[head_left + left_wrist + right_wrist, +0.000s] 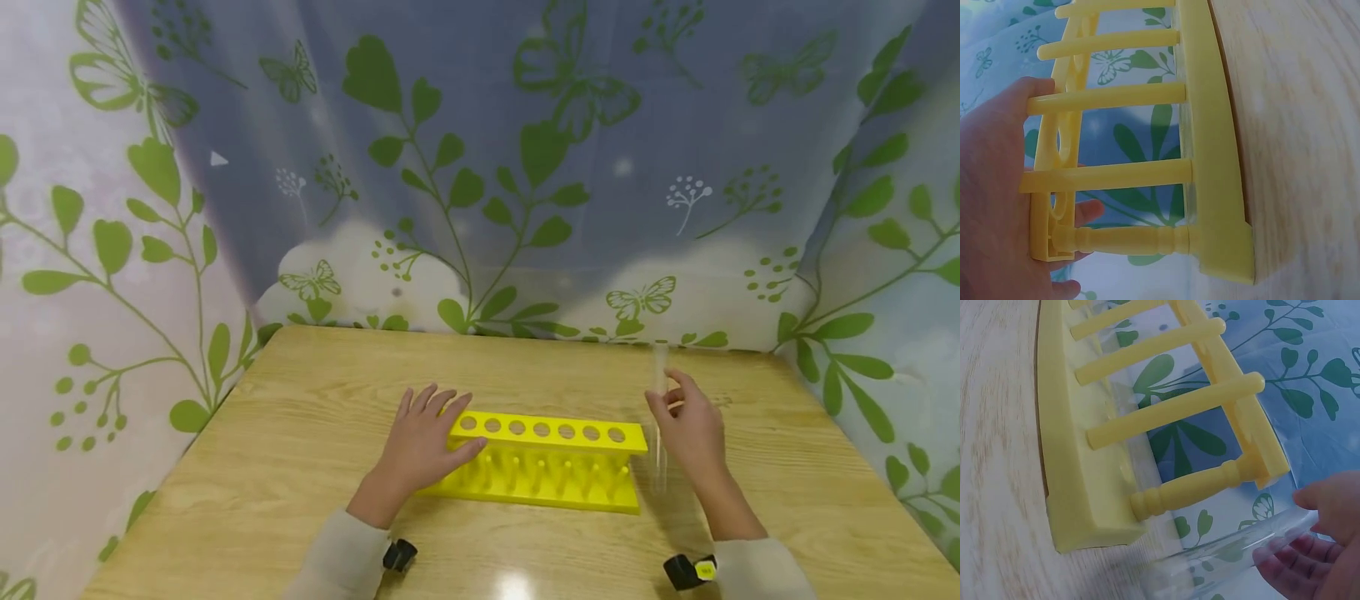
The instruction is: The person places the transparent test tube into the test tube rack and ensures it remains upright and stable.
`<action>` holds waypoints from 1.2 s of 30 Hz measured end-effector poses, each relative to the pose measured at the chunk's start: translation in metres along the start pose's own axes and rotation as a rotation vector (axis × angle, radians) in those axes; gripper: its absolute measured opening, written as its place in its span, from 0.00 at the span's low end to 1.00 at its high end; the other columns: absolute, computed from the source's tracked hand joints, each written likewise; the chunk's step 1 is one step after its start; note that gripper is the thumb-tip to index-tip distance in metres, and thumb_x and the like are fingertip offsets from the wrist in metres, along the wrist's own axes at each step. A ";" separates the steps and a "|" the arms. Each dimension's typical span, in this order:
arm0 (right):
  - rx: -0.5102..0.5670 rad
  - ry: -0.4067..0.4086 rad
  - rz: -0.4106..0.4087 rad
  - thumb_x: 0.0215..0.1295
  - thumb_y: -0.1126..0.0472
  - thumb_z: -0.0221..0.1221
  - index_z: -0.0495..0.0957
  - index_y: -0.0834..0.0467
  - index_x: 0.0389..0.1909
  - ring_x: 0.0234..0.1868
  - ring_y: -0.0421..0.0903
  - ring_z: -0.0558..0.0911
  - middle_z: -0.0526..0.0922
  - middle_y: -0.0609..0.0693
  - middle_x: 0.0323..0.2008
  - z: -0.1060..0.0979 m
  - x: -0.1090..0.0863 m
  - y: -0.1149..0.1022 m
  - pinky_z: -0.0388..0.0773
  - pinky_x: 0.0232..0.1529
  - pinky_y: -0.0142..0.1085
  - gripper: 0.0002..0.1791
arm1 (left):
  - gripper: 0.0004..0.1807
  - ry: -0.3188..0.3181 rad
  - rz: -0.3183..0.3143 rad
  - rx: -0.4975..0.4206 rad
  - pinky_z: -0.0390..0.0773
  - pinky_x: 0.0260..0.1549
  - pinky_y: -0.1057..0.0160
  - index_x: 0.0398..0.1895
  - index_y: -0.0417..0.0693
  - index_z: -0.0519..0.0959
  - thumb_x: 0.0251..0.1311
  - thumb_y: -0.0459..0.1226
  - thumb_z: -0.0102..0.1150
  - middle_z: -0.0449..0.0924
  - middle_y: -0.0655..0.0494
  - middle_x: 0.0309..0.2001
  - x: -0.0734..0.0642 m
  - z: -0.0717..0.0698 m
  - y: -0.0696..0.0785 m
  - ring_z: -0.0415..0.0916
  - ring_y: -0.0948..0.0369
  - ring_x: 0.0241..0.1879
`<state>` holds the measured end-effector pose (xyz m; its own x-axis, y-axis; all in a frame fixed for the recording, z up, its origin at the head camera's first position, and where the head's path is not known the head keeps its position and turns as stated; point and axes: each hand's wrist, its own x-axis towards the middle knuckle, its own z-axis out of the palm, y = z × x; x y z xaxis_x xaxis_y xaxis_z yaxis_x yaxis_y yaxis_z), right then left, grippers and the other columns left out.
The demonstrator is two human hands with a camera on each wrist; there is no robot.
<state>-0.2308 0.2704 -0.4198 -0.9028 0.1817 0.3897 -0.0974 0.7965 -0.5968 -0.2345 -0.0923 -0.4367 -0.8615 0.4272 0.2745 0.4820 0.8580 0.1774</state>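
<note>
A yellow test tube rack (555,502) stands on the wooden table, with a row of round holes along its top and upright pegs below. My left hand (427,442) grips the top bar at the rack's left end, thumb in front; in the left wrist view its fingertips (1088,212) show behind the bar. Beside the rack's right end, my right hand (692,425) pinches a clear glass test tube (1229,550) between thumb and fingers. The tube is upright, its rounded bottom (1169,578) pointing down near the rack's base.
The light wooden table (322,375) reaches back to a hanging curtain (465,108) printed with green leaves and butterflies. More of this cloth hangs at both sides. Each wrist carries a small black device, one at the left sleeve (337,558) and one at the right sleeve (757,571).
</note>
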 end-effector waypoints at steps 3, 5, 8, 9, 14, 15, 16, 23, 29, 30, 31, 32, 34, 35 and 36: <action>0.019 0.018 -0.013 0.72 0.53 0.55 0.67 0.66 0.65 0.32 0.54 0.82 0.81 0.59 0.36 -0.001 -0.001 -0.002 0.75 0.26 0.36 0.28 | 0.38 0.000 -0.004 -0.002 0.49 0.67 0.36 0.69 0.53 0.68 0.63 0.64 0.49 0.69 0.48 0.65 0.000 -0.001 0.001 0.58 0.43 0.69; 0.026 0.028 -0.020 0.72 0.53 0.55 0.67 0.66 0.65 0.32 0.55 0.82 0.81 0.60 0.37 -0.001 -0.002 -0.003 0.75 0.26 0.36 0.28 | 0.38 -0.008 -0.007 -0.001 0.49 0.67 0.36 0.70 0.53 0.67 0.63 0.64 0.49 0.69 0.48 0.65 0.000 -0.002 0.002 0.57 0.43 0.69; 0.044 0.059 -0.043 0.71 0.55 0.56 0.68 0.65 0.65 0.34 0.55 0.82 0.81 0.60 0.37 -0.001 -0.003 -0.003 0.75 0.27 0.35 0.27 | 0.38 -0.026 -0.009 0.006 0.49 0.68 0.36 0.71 0.52 0.66 0.64 0.63 0.49 0.69 0.48 0.66 0.000 -0.002 0.002 0.56 0.43 0.70; 0.052 0.073 -0.052 0.71 0.56 0.57 0.68 0.65 0.65 0.34 0.56 0.82 0.82 0.60 0.37 -0.001 -0.003 -0.003 0.75 0.27 0.34 0.26 | 0.38 -0.034 -0.009 0.010 0.48 0.68 0.37 0.71 0.52 0.65 0.64 0.63 0.48 0.68 0.47 0.66 0.000 -0.003 0.003 0.56 0.44 0.70; 0.085 0.146 -0.074 0.70 0.59 0.58 0.69 0.64 0.64 0.34 0.56 0.82 0.82 0.60 0.37 -0.001 -0.003 -0.005 0.74 0.26 0.28 0.25 | 0.39 -0.076 0.005 0.016 0.48 0.70 0.41 0.72 0.44 0.64 0.66 0.60 0.48 0.66 0.46 0.68 0.001 -0.007 0.007 0.54 0.45 0.72; 0.088 0.157 -0.073 0.69 0.59 0.58 0.69 0.64 0.64 0.34 0.56 0.82 0.82 0.60 0.37 -0.001 -0.003 -0.005 0.74 0.26 0.27 0.25 | 0.40 -0.086 0.007 0.013 0.48 0.71 0.43 0.72 0.42 0.63 0.67 0.60 0.48 0.65 0.45 0.68 0.000 -0.009 0.008 0.53 0.46 0.72; 0.091 0.167 -0.070 0.69 0.60 0.59 0.69 0.64 0.64 0.34 0.56 0.82 0.82 0.59 0.37 -0.001 -0.003 -0.005 0.73 0.26 0.25 0.25 | 0.40 -0.090 0.012 0.008 0.49 0.71 0.43 0.71 0.40 0.63 0.67 0.59 0.48 0.65 0.45 0.68 0.000 -0.009 0.008 0.53 0.45 0.72; 0.133 0.207 -0.074 0.69 0.61 0.59 0.70 0.63 0.64 0.37 0.44 0.81 0.81 0.58 0.38 -0.002 -0.006 -0.006 0.66 0.32 0.11 0.24 | 0.38 -0.082 0.032 0.006 0.56 0.69 0.47 0.70 0.37 0.63 0.69 0.57 0.47 0.67 0.44 0.67 -0.002 -0.005 0.010 0.61 0.47 0.68; 0.173 0.265 -0.135 0.67 0.63 0.60 0.71 0.63 0.63 0.37 0.20 0.70 0.81 0.57 0.37 -0.007 -0.008 -0.009 0.66 0.34 0.09 0.24 | 0.37 -0.042 0.048 -0.004 0.62 0.65 0.47 0.70 0.38 0.64 0.69 0.57 0.47 0.71 0.45 0.63 -0.004 0.002 0.009 0.67 0.48 0.63; 0.178 0.277 -0.154 0.67 0.64 0.60 0.71 0.63 0.63 0.37 0.20 0.69 0.81 0.57 0.37 -0.008 -0.007 -0.010 0.66 0.35 0.09 0.24 | 0.37 -0.035 0.049 0.000 0.62 0.65 0.47 0.69 0.38 0.64 0.69 0.57 0.47 0.71 0.45 0.63 -0.004 0.003 0.009 0.68 0.49 0.62; 0.181 0.287 -0.171 0.67 0.65 0.61 0.71 0.63 0.62 0.37 0.19 0.69 0.81 0.57 0.37 -0.008 -0.007 -0.012 0.66 0.35 0.09 0.24 | 0.37 -0.029 0.049 0.005 0.62 0.65 0.47 0.69 0.38 0.64 0.69 0.57 0.47 0.71 0.45 0.63 -0.004 0.003 0.008 0.68 0.49 0.62; 0.187 0.294 -0.186 0.66 0.65 0.61 0.71 0.64 0.62 0.38 0.19 0.69 0.81 0.57 0.37 -0.009 -0.006 -0.013 0.66 0.36 0.09 0.24 | 0.37 -0.022 0.050 0.008 0.63 0.65 0.47 0.69 0.39 0.65 0.69 0.57 0.47 0.72 0.45 0.62 -0.003 0.003 0.008 0.68 0.49 0.62; 0.200 0.304 -0.206 0.66 0.66 0.61 0.71 0.64 0.62 0.38 0.20 0.70 0.80 0.58 0.36 -0.010 -0.006 -0.017 0.67 0.36 0.10 0.24 | 0.37 -0.010 0.053 0.015 0.64 0.64 0.48 0.69 0.38 0.65 0.69 0.57 0.48 0.72 0.45 0.62 -0.003 0.002 0.007 0.69 0.49 0.61; 0.207 0.306 -0.212 0.65 0.67 0.61 0.71 0.64 0.62 0.38 0.20 0.70 0.80 0.57 0.36 -0.010 -0.006 -0.018 0.67 0.36 0.10 0.24 | 0.37 -0.008 0.054 0.015 0.64 0.64 0.48 0.69 0.38 0.65 0.69 0.56 0.48 0.73 0.45 0.61 -0.002 0.001 0.007 0.69 0.49 0.61; 0.212 0.308 -0.217 0.65 0.67 0.61 0.71 0.64 0.62 0.38 0.20 0.70 0.80 0.58 0.36 -0.010 -0.006 -0.019 0.67 0.37 0.10 0.24 | 0.36 -0.006 0.056 0.013 0.64 0.64 0.48 0.69 0.38 0.66 0.68 0.56 0.49 0.73 0.45 0.61 -0.002 0.000 0.007 0.69 0.48 0.61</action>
<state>-0.2191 0.2598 -0.4034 -0.6881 0.2123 0.6938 -0.3836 0.7052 -0.5963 -0.2295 -0.0872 -0.4363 -0.8340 0.4764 0.2784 0.5275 0.8363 0.1493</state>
